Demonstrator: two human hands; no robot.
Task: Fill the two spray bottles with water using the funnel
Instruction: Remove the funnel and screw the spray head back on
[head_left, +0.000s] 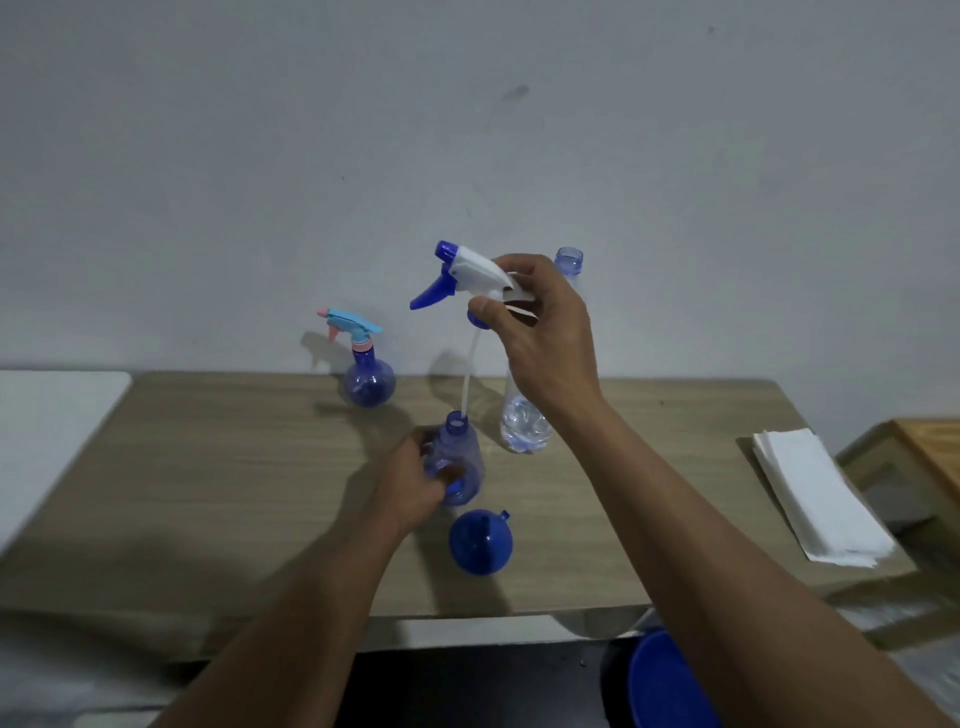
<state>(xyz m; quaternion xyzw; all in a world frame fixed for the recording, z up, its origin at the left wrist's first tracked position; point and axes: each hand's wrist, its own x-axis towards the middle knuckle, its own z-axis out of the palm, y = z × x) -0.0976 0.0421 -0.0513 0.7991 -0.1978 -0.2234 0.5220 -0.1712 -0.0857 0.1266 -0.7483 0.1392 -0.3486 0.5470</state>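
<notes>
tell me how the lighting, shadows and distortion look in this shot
Head view: dim, even light; the capped spray bottle casts a soft shadow leftward on the wall; the table edge bows from wide-angle distortion; the right hand and its trigger head look slightly soft.

spray head (474, 264) above uncapped bottle (459, 442)

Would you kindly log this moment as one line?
left hand: holds open spray bottle | right hand: holds trigger head above it | funnel: lying on table

matt wood-grain table (234, 467), translucent glossy plastic spray bottle (460, 457), smooth blue plastic funnel (480, 543), white paper towels (815, 493)
</notes>
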